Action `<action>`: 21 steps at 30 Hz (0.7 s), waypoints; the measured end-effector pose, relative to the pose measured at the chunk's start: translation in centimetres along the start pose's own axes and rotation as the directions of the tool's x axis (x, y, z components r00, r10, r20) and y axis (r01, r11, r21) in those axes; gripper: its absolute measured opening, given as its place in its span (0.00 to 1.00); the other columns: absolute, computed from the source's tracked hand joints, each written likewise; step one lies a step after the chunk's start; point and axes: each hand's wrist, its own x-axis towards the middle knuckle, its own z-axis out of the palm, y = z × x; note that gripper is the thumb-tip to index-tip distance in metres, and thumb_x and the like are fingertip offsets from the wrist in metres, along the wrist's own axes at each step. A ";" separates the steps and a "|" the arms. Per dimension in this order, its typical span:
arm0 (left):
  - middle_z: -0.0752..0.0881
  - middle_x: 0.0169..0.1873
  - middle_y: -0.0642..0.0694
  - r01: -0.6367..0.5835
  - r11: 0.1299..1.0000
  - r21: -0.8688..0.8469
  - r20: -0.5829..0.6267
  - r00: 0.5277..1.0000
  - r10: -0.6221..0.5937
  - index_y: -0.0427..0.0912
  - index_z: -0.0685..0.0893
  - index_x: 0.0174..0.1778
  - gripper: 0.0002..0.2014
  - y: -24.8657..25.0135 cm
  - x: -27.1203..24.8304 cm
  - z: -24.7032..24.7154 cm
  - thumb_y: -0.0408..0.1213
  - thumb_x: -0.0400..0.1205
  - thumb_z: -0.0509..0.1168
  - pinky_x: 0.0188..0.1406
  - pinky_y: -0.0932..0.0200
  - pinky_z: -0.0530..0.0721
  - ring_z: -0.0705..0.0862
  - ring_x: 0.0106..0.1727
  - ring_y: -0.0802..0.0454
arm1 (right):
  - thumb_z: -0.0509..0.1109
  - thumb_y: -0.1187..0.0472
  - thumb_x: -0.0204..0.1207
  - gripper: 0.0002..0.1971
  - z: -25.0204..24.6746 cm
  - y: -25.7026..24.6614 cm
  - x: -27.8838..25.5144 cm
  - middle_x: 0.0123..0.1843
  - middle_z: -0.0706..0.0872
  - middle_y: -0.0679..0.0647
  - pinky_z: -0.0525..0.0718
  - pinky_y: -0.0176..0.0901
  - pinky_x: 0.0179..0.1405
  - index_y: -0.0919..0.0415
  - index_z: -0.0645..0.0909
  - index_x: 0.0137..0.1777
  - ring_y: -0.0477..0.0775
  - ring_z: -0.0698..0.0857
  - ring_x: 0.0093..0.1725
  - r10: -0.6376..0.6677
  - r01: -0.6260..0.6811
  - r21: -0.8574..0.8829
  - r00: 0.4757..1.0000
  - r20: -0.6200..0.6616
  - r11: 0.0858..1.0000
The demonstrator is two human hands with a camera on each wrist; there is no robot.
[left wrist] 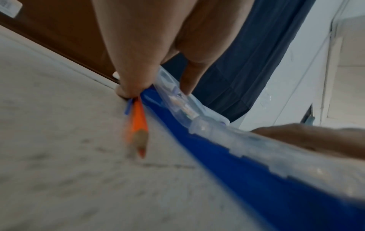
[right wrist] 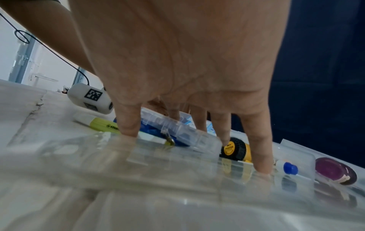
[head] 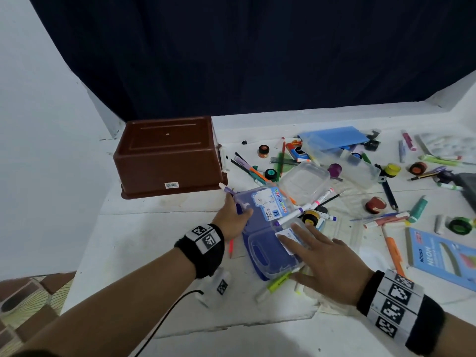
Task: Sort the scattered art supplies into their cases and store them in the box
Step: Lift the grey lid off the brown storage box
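Observation:
A blue colour pen case with a clear lid (head: pixel 268 228) lies in the middle of the white table. My left hand (head: pixel 233 220) pinches its left edge, thumb low beside the blue base (left wrist: pixel 227 156) and a finger on the clear lid. A purple marker (head: pixel 229 190) sticks out past that hand; whether it is held I cannot tell. My right hand (head: pixel 324 258) lies flat with straight, spread fingers (right wrist: pixel 223 132) on the case's near right part and on a clear plastic sheet. The brown box (head: pixel 170 155) stands upside down at the back left.
An orange pencil (left wrist: pixel 138 125) lies left of the case. A yellow highlighter (right wrist: pixel 102 125) and a yellow poster paint jar (right wrist: pixel 235 150) sit by my right hand. Markers, paint jars, clear cases (head: pixel 304 181) and a blue Neon pack (head: pixel 443 256) cover the right side.

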 end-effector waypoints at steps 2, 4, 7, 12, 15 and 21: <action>0.86 0.64 0.43 0.007 0.984 -0.175 -0.015 1.000 -0.010 0.44 0.74 0.72 0.30 0.6 0.7 0.3 0.45 0.74 0.72 0.68 0.38 0.83 0.85 0.65 0.44 | 0.45 0.28 0.74 0.39 0.1 0.4 0.1 0.90 0.43 0.49 0.77 0.59 0.71 0.32 0.34 0.82 0.58 0.47 0.88 -0.001 0.001 -0.003 1.000 -0.006 1.000; 0.87 0.62 0.39 0.009 0.951 -0.308 -0.019 1.000 -0.015 0.38 0.79 0.67 0.21 1.2 1.2 0.5 0.30 0.78 0.72 0.68 0.36 0.83 0.86 0.64 0.41 | 0.50 0.29 0.75 0.39 0.0 0.7 0.2 0.89 0.49 0.51 0.82 0.59 0.65 0.32 0.38 0.82 0.59 0.53 0.88 0.018 -0.018 0.006 1.000 -0.005 1.000; 0.87 0.63 0.38 -0.011 0.932 -0.363 -0.013 1.000 0.007 0.36 0.80 0.67 0.19 1.4 1.4 0.9 0.23 0.80 0.70 0.69 0.37 0.82 0.86 0.65 0.41 | 0.60 0.31 0.75 0.39 -0.1 1.2 0.4 0.88 0.58 0.54 0.87 0.59 0.56 0.34 0.45 0.82 0.62 0.62 0.85 0.031 -0.030 0.037 1.000 -0.004 0.999; 0.86 0.64 0.39 -0.085 0.967 -0.241 -0.025 0.996 0.082 0.42 0.80 0.65 0.20 1.7 1.2 0.5 0.25 0.79 0.72 0.70 0.38 0.81 0.85 0.67 0.42 | 0.55 0.29 0.74 0.37 -0.3 1.7 0.7 0.88 0.57 0.53 0.86 0.60 0.56 0.33 0.46 0.81 0.61 0.61 0.86 0.024 -0.024 0.007 0.999 -0.034 1.000; 0.85 0.65 0.43 -0.054 0.999 0.006 -0.001 0.999 0.054 0.41 0.77 0.73 0.29 2.3 1.3 -1.2 0.38 0.76 0.78 0.70 0.41 0.81 0.84 0.66 0.45 | 0.58 0.30 0.78 0.39 -0.4 1.9 0.6 0.90 0.44 0.49 0.79 0.56 0.69 0.32 0.41 0.84 0.56 0.48 0.88 -0.002 0.002 0.006 1.000 -0.001 1.000; 0.87 0.57 0.42 -0.068 0.996 0.058 -0.016 0.997 0.069 0.43 0.82 0.57 0.15 2.4 0.2 -2.6 0.36 0.77 0.78 0.70 0.46 0.81 0.84 0.65 0.45 | 0.59 0.29 0.76 0.43 -2.0 1.1 0.5 0.89 0.37 0.49 0.67 0.57 0.80 0.34 0.39 0.85 0.53 0.38 0.88 -0.015 0.011 0.043 0.994 0.109 0.999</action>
